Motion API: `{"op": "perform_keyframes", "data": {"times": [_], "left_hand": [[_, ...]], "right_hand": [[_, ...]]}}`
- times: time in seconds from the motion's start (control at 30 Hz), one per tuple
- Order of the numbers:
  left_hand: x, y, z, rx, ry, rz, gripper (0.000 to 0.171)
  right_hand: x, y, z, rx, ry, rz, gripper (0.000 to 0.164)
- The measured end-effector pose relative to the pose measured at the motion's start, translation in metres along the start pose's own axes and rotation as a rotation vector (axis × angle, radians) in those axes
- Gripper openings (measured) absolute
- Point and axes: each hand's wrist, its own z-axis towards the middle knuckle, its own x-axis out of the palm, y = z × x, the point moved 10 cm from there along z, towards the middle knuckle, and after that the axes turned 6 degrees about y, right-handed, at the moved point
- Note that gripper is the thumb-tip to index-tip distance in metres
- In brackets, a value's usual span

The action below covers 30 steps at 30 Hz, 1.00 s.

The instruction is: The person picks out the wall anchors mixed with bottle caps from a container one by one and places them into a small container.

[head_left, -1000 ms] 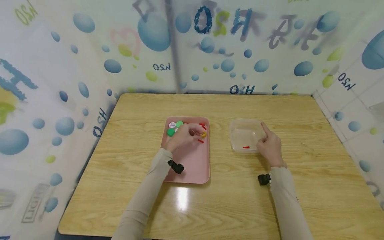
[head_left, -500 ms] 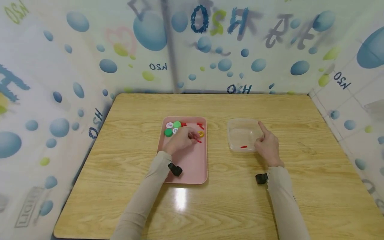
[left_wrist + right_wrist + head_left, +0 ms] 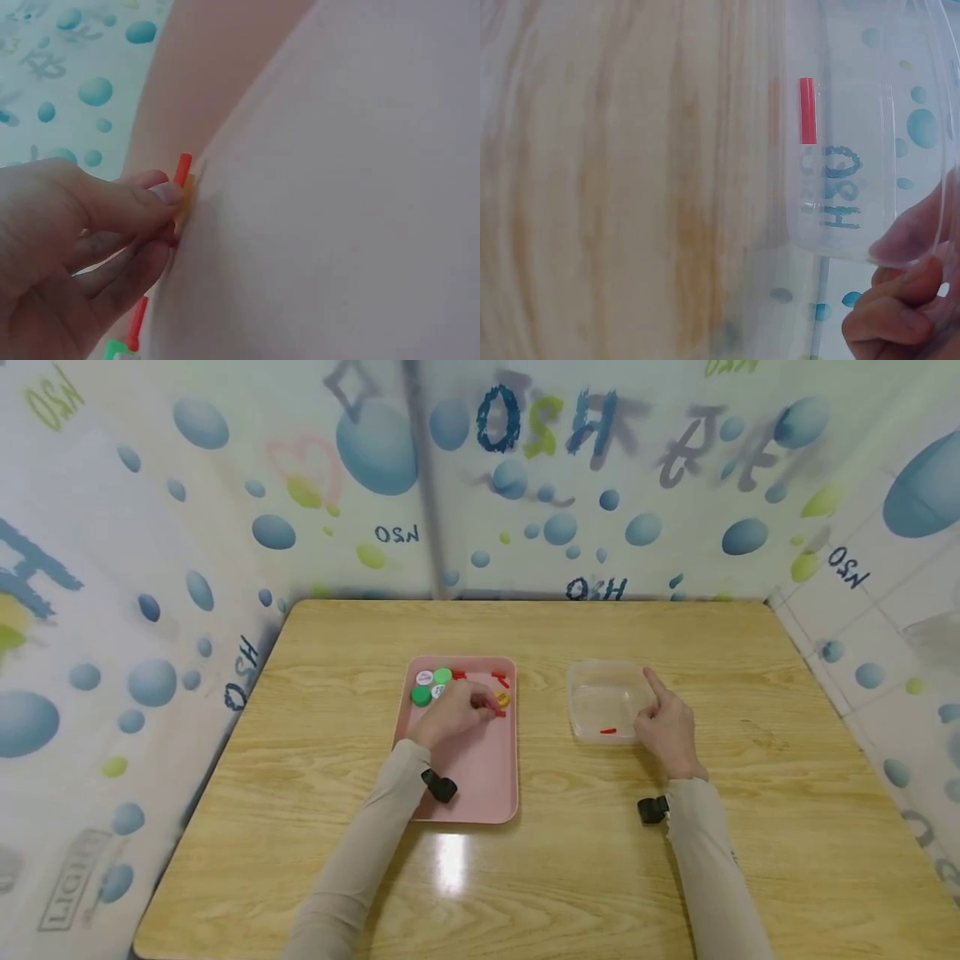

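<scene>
On a wooden table (image 3: 551, 877), at left, a pink tray (image 3: 468, 789) holds green caps (image 3: 422, 696) and white caps (image 3: 424, 677) in its far left corner. The left hand (image 3: 453, 714) reaches into the tray, thumb and fingertips pinching a slim red stick (image 3: 184, 161) near the right wall. Whether the stick is lifted off the tray floor cannot be told. Just beyond it sits a yellow cap (image 3: 503, 698), and more red sticks (image 3: 499, 676) lie farther back. For a stick this thin, a light pinch by the fingertips, with one end left free, should serve best; lifting straight up would avoid nudging the yellow cap so near.

Well apart to the right stands a clear container (image 3: 573, 697), one red piece (image 3: 808, 111) lying inside toward its near side. The right hand (image 3: 667, 727) grips the container's right side, index finger stretched toward the far corner. That hold looks right for steadying it; gentle pressure seems wise, since the thin plastic would probably flex or slide if squeezed hard.
</scene>
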Motion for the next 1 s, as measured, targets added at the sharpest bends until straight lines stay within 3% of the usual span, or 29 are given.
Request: {"op": "perform_keyframes", "data": {"times": [0.2, 0.37, 0.6, 0.8, 1.0], "left_hand": [[-0.013, -0.005, -0.001, 0.041, -0.057, -0.032, 0.017], [-0.018, -0.010, -0.002, 0.054, -0.050, -0.093, 0.020], [-0.021, -0.009, -0.007, 0.019, -0.113, -0.050, 0.018], [-0.020, -0.013, -0.010, 0.054, -0.123, -0.049, 0.020], [-0.031, -0.024, -0.013, 0.115, -0.158, -0.114, 0.019]], "right_hand": [[-0.001, 0.002, 0.000, 0.008, 0.012, 0.008, 0.074], [-0.003, 0.002, -0.001, 0.011, 0.003, 0.009, 0.074], [-0.001, -0.002, -0.004, 0.018, -0.005, 0.004, 0.072], [0.000, -0.005, -0.007, 0.031, -0.003, 0.003, 0.072], [-0.001, -0.002, -0.007, 0.022, -0.006, 0.010, 0.073]]}}
